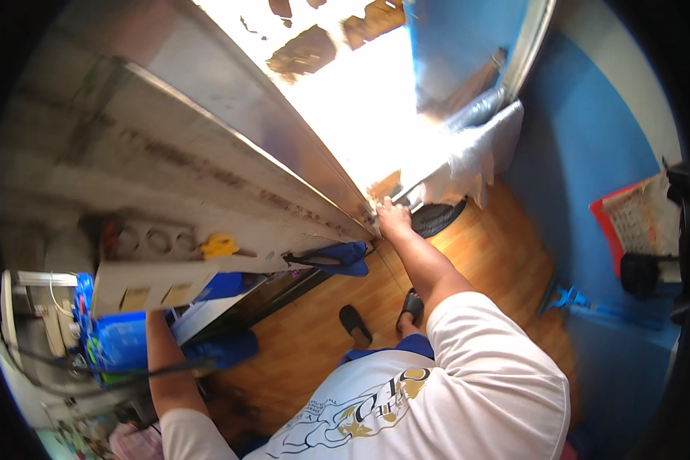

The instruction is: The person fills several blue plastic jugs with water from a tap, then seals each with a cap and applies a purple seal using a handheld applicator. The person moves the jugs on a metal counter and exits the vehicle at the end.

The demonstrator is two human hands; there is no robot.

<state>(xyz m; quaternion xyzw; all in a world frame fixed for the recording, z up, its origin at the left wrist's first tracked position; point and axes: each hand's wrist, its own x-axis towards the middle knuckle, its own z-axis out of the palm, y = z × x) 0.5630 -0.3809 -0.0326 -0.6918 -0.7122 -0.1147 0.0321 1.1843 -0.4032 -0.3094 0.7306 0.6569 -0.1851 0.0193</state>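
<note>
My right arm reaches forward to the foot of the bright doorway. At the inner edge of the metal door frame [337, 180], my right hand [393, 217] has its fingers bent and closed. What they grip, if anything, is lost in the glare. Just right of that hand, crumpled clear plastic sheeting [468, 153] hangs by the blue door [468, 54], above a dark round mat [439, 218]. At the left, my left forearm [172, 368] rises beside blue plastic-wrapped goods [119, 341]. A pale board [149, 284] hides my left hand.
Yellow-handled scissors [219, 246] and a blue cap [341, 258] hang along the wall at left. My feet in dark slippers [355, 323] stand on the orange-brown tiled floor [483, 253]. A red-edged calendar [636, 218] and a light-blue hook [571, 297] are on the blue wall at right.
</note>
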